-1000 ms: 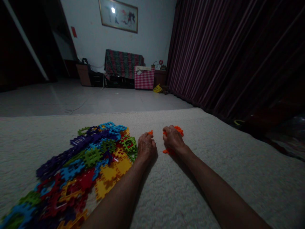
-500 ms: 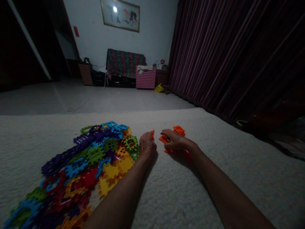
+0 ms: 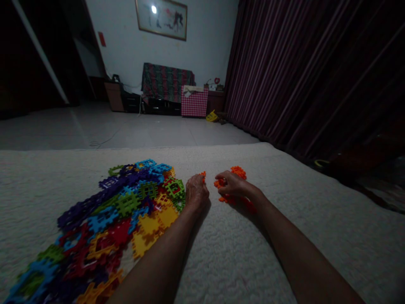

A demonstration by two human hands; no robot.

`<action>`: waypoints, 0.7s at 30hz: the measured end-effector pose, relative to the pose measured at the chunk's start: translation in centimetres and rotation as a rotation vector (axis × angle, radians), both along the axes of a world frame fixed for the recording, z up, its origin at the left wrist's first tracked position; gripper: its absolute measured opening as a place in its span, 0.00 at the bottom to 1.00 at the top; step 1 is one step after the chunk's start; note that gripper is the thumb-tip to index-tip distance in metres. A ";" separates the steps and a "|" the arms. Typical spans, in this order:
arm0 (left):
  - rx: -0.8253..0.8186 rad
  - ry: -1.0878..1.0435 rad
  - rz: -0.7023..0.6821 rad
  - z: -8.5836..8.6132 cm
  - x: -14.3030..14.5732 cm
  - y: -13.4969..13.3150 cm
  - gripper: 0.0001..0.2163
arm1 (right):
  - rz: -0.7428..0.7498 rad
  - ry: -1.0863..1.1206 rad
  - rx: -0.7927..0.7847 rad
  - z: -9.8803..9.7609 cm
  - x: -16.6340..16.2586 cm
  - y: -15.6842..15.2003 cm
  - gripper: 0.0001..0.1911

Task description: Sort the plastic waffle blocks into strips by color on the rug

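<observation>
Both of my forearms reach out over a cream carpet (image 3: 240, 253). My left hand (image 3: 196, 192) is curled closed, and a small orange plastic piece (image 3: 203, 174) shows at its fingertips. My right hand (image 3: 232, 185) rests on a little cluster of orange interlocking pieces (image 3: 238, 171), its fingers bent around one of them. A wide heap of coloured interlocking tiles (image 3: 126, 207) in purple, blue, green, yellow and red lies just left of my left hand.
A grey tiled floor (image 3: 126, 131) lies beyond the carpet edge, with a cable across it. At the far wall stand a covered sofa (image 3: 166, 82), a pink checked box (image 3: 193, 101) and low cabinets. A dark striped curtain (image 3: 300, 71) fills the right side.
My right hand turned from knuckles-up to lying lower over the orange pieces, with more of the orange cluster showing behind it. My left hand hardly moved. The view shifted slightly.
</observation>
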State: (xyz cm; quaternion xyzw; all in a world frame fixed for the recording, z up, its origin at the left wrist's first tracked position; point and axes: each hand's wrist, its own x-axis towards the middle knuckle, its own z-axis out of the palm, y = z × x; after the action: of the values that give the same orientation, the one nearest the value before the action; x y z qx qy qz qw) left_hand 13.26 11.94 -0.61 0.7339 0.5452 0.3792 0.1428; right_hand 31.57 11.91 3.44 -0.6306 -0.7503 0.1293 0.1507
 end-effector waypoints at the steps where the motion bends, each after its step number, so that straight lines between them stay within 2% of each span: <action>1: 0.006 -0.004 -0.001 -0.1 0.0 0.0 0.13 | -0.027 0.022 0.011 0.1 -0.1 0.0 0.28; 7: 0.045 -0.014 -0.020 -0.4 0.1 0.1 0.13 | -0.163 0.316 0.181 2.1 1.8 0.3 0.24; 10: 0.029 -0.013 0.003 -0.4 0.2 0.1 0.13 | -0.316 0.488 0.320 2.4 3.8 0.6 0.24; 13: 0.017 0.005 0.000 -0.4 0.2 0.2 0.13 | -0.519 0.569 0.460 0.9 5.3 0.2 0.25; 16: 0.020 0.020 -0.007 -0.3 0.1 0.3 0.13 | -0.672 0.550 0.516 -1.5 5.9 -1.2 0.26; 19: 0.025 0.019 -0.007 -0.3 0.1 0.2 0.12 | -0.673 0.473 0.499 -3.3 6.1 -2.5 0.27; 21: 0.027 0.013 -0.010 -0.4 0.1 0.1 0.13 | -0.655 0.418 0.488 -3.8 6.1 -2.8 0.28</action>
State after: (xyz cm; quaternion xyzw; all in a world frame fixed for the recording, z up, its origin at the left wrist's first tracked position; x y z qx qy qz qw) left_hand 13.37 12.08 -0.99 0.7409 0.5373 0.3810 0.1309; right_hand 37.71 9.07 -0.37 -0.7411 -0.4734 0.0188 0.4758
